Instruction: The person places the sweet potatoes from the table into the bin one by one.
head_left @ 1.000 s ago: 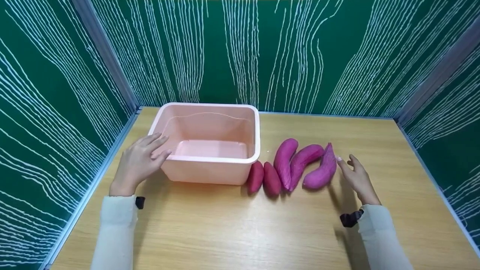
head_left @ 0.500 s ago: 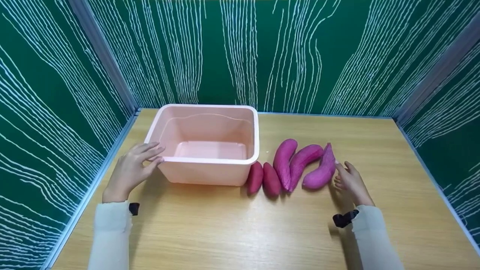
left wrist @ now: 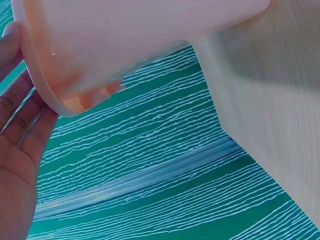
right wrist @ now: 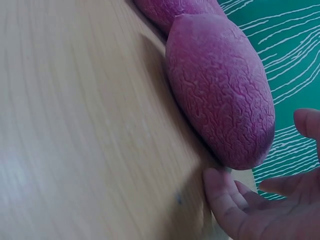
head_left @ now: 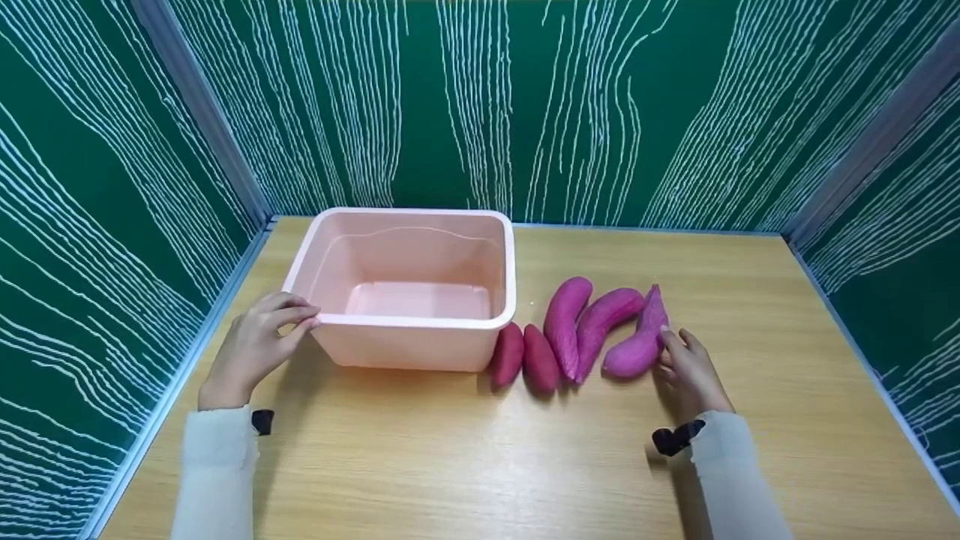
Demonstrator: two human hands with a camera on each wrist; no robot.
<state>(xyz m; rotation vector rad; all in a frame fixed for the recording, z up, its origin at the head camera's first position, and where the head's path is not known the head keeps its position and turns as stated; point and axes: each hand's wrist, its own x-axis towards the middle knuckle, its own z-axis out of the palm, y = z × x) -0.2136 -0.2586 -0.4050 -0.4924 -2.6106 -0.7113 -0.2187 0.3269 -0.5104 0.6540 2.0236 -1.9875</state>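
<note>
My left hand (head_left: 255,341) pinches the rim of a pink plastic bin (head_left: 405,346) at its near left corner. In the left wrist view, the thumb lies on one side of the bin's rim (left wrist: 31,65) and the fingers on the other. Beside the rightmost purple sweet potato (head_left: 634,354) is my right hand (head_left: 691,369), its thumb and fingers spread around the near side. A wrinkled purple sweet potato (right wrist: 220,95) fills the right wrist view, with the fingertips (right wrist: 216,182) close to its end; whether they touch it, I cannot tell.
Two more curved purple sweet potatoes (head_left: 566,322) lie left of that one. Two smaller red ones (head_left: 540,360) lie between them and the bin. The wooden table (head_left: 465,465) is bordered by green walls (head_left: 585,112) with white wavy lines.
My left hand has come down and taken hold of the bin's rim. My right hand has moved left, closer to the rightmost sweet potato, which stays on the table.
</note>
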